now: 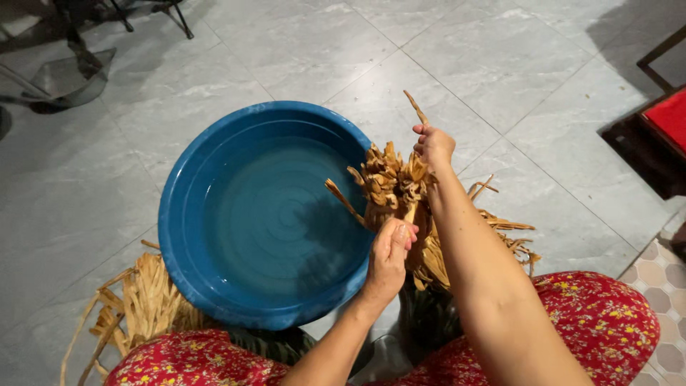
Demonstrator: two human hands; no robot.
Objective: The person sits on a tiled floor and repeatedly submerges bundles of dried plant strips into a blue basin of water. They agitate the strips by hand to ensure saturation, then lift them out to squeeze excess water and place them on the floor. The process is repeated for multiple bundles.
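Note:
A bundle of dry tan leaf strips (391,187) stands upright just right of a big blue basin (179,214) that holds water. My left hand (389,254) is closed around the bundle's lower part, beside the basin's right rim. My right hand (432,145) is higher up, at the bundle's top, pinching a single strip (416,108) that sticks up and away. More strips of the bundle fan out to the right (504,229) behind my right forearm.
A second heap of pale dry strips (139,304) lies on the grey tiled floor left of the basin. My knees in red flowered cloth (607,322) are at the bottom. A dark chair with a red seat (668,118) stands at right, metal legs top left.

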